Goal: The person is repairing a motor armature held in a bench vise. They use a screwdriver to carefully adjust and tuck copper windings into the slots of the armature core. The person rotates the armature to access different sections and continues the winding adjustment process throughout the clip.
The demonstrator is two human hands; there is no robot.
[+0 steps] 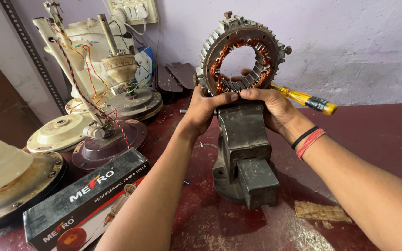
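Table [373,153]: dark red top, worn and scuffed; everything stands on it
Fan motors [94,116]: a cluster of cream and brown housings at the left, wires trailing over them
Vise [245,158]: grey iron, upright at the middle of the table
Stator ring [240,53]: copper windings inside; held upright on top of the vise, touching its jaws
Tool box [82,200]: black carton lying at the lower left
Left hand [205,109]: fingers curled tight round the ring's lower left edge
Right hand [271,104]: fingers closed over the ring's lower right rim and a yellow-handled screwdriver [308,100]; black and red bands on the wrist
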